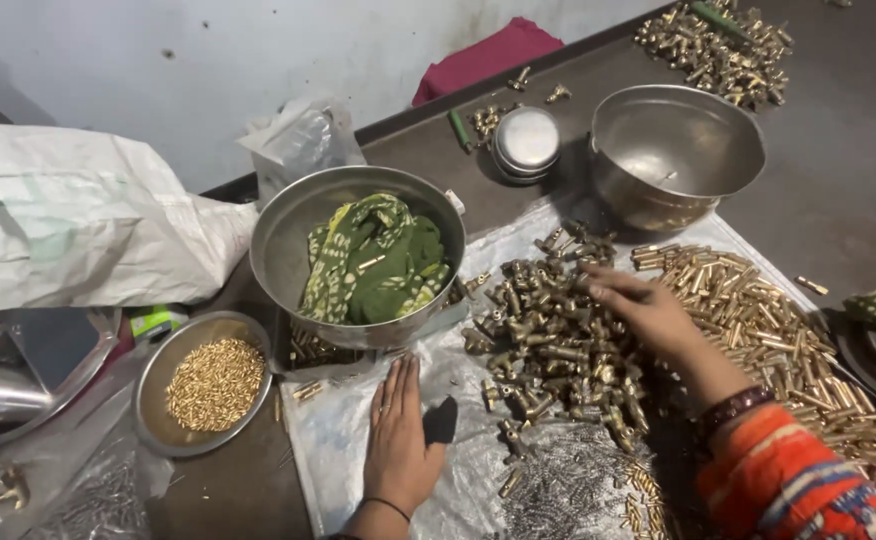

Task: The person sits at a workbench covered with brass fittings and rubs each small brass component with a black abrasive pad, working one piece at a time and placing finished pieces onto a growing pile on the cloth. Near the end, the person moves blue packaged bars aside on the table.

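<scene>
My right hand [648, 315] reaches into a heap of brass tee fittings [543, 335] on a clear plastic sheet [343, 440]; its fingertips touch the fittings at the heap's far side, and I cannot see whether it grips one. My left hand [398, 435] lies flat and open on the plastic sheet, just below a steel bowl [288, 235] holding a green patterned cloth [373, 260]. A pile of brass tubes [758, 320] lies right of my right hand. Small grey screws [568, 485] lie near the front.
A small steel dish of tiny brass pieces [216, 383] sits at the left. An empty steel bowl [673, 150], a round tin [526, 140] and another brass heap [718, 50] are at the back. White bags [68, 215] lie at the far left.
</scene>
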